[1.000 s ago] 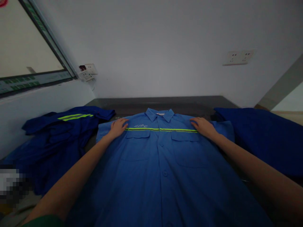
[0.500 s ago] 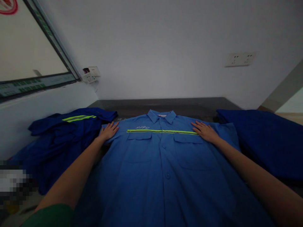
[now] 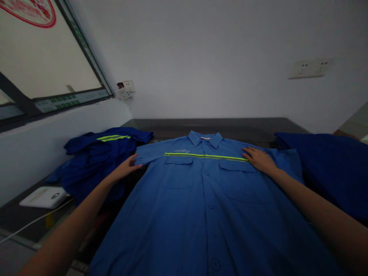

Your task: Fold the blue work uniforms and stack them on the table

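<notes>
A blue short-sleeved work shirt (image 3: 184, 207) lies front up and spread out, its collar at the far end. It has a yellow-green stripe across the chest, two flap pockets, buttons and white lettering. At the cuff of the sleeve on the left is my left hand (image 3: 126, 168), thumb and fingers apart, touching the cloth's edge. My right hand (image 3: 260, 160) rests flat on the shirt near the shoulder on the right, fingers stretched out over the end of the stripe.
Crumpled dark blue clothing (image 3: 92, 161) with a reflective strip lies at the left. Folded dark blue cloth (image 3: 330, 168) lies at the right. A white device (image 3: 43, 196) with a cable (image 3: 34, 221) sits at the lower left. Behind the dark table (image 3: 207, 122) stands a wall with sockets (image 3: 312, 69).
My left hand has slid off the top of the sleeve to its cuff edge. My right hand stays on the shirt. The view has shifted left, uncovering the white device.
</notes>
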`<state>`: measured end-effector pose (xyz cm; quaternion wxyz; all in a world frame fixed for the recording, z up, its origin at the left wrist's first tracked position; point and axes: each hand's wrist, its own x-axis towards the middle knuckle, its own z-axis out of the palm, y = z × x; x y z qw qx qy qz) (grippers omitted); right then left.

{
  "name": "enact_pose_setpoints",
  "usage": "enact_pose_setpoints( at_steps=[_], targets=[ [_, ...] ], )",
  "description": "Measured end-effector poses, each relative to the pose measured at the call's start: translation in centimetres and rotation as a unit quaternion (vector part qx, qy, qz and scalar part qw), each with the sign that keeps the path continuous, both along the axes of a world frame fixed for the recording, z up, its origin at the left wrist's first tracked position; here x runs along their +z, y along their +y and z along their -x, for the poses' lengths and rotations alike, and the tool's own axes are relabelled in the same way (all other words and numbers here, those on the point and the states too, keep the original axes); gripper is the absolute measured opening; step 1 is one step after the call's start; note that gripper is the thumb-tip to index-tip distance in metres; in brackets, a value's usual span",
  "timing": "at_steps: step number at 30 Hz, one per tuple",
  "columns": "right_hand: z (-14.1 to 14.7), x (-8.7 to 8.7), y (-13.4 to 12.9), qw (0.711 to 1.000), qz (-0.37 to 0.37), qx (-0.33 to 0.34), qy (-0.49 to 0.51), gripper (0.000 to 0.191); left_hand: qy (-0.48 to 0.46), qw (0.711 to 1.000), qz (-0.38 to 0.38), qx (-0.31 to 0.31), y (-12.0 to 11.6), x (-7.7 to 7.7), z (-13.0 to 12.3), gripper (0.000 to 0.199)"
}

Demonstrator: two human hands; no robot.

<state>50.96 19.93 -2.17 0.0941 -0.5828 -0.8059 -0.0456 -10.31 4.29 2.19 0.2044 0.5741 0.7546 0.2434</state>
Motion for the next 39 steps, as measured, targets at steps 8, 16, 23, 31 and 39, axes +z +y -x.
enact_pose_setpoints(
  at_steps=[8,16,23,31,39],
  targets=[
    [4.8,4.0,-3.8,0.996,-0.043,0.058,0.057,0.038,0.151,0.980,-0.126,0.033,-0.3,0.6,-2.5,0.044],
    [16.2,7.1,-11.3,0.946,0.060,0.277,0.156,0.027,-0.049,0.991,-0.120,0.024,-0.2,2.2,-1.0,0.060],
    [31.6,7.0,-17.3,0.871,0.128,0.458,0.126,0.034,-0.062,0.988,-0.130,0.046,-0.5,0.2,-1.9,0.060],
    [36.3,3.3,-22.1,0.852,0.154,0.498,0.046,0.068,0.104,0.986,-0.102,0.077,-0.1,-1.4,-0.3,0.041],
    [35.3,4.1,-21.2,0.842,0.090,0.519,0.117,0.049,0.251,0.953,-0.147,0.085,-4.6,1.2,-3.5,0.038]
  ],
)
